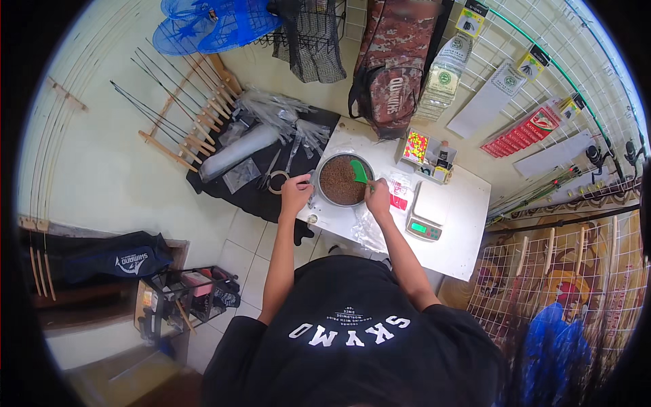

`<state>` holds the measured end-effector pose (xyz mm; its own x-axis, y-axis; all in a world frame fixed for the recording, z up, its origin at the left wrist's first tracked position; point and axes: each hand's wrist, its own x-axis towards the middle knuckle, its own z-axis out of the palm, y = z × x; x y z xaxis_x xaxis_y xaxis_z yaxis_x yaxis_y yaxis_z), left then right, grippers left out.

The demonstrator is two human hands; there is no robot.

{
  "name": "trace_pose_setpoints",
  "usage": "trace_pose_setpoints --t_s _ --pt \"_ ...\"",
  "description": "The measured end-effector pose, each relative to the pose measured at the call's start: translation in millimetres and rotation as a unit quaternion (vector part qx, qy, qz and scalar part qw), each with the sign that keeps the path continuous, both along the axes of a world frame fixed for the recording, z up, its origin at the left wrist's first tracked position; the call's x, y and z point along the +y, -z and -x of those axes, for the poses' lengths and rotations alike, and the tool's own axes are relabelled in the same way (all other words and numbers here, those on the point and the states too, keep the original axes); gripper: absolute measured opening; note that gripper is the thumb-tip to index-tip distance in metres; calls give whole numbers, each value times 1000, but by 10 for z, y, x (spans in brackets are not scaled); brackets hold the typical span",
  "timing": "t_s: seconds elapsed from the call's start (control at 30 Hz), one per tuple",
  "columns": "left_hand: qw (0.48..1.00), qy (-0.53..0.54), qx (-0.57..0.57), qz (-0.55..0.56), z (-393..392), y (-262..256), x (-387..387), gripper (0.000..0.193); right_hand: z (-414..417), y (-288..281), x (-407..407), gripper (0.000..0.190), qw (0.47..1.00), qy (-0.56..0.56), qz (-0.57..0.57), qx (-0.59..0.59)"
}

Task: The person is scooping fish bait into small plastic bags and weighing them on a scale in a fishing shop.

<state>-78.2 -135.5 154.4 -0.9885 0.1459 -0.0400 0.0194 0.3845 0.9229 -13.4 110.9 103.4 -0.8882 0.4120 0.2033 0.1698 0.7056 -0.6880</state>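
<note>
A round metal basin [346, 205] filled with brown granules [335, 180] stands on the white table. My right hand [377, 199] holds the handle of a green plastic scoop [360, 171] at the basin's right edge, and the scoop's blade rests over the granules. My left hand [296, 194] is at the basin's left side with its fingers bent; whether it pinches something there is too small to tell. Clear plastic [370, 229] lies below the basin. Clear packets with red print [400, 191] lie right of my right hand.
A digital kitchen scale [427, 208] with a lit display stands on the white table [465, 224]. Behind it is a divided box [431, 152] of small goods. A tape roll [277, 182], scissors [269, 170] and plastic bags [274, 109] lie on black cloth at left. A camouflage bag [391, 76] hangs behind.
</note>
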Motion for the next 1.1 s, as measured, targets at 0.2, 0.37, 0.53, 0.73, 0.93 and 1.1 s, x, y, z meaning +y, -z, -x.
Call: trace_pose_setpoints --t_s 0.2,0.37,0.53,0.73,0.93,1.1 --pt "999 7 -37 4 14 -20 147 39 59 169 54 17 999 8 31 -1" --pt "997 44 -54 -38 79 53 252 41 4 151 126 19 996 6 89 4" --pt "995 61 -69 -26 96 48 384 42 -90 20 202 20 995 -1 100 32" --pt "997 63 -40 5 104 62 545 42 -184 -274 243 19 989 -9 146 29" --pt "998 63 -23 8 94 105 620 42 -226 -532 240 17 992 -27 113 54" --pt "995 78 -48 31 92 59 646 46 -231 -684 184 17 997 -55 40 39"
